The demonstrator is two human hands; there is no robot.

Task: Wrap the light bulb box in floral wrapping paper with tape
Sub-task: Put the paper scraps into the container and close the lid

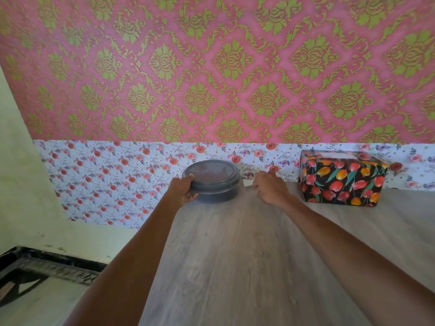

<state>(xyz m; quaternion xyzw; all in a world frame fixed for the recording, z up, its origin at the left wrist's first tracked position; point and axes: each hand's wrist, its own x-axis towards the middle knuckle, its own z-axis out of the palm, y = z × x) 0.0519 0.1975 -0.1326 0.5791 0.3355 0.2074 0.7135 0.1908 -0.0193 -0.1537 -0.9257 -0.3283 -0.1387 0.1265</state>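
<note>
- At the far edge of the table, close to the wall, our left hand grips a round grey container by its left side, with the thumb over the lid's rim and the fingers curled beneath.
- The container sits on the grey wood-grain top with its lid on.
- Our right hand is just right of the container and apart from it, knuckles up and fingers curled down toward the table edge. The fingertips are hidden behind the hand, so we cannot tell whether it holds anything.
- A small white scrap, perhaps paper, shows at the table edge between the container and the right hand.
- The box stands at the table's far right, close to the wall and well apart from both hands. It is fully covered in floral wrapping paper, black with red and orange tulips.
- Behind it all, the wall carries pink wallpaper with a gold damask pattern. Below that runs a white band printed with small red flowers.
- At lower left, off the table, we see a dark frame.
</note>
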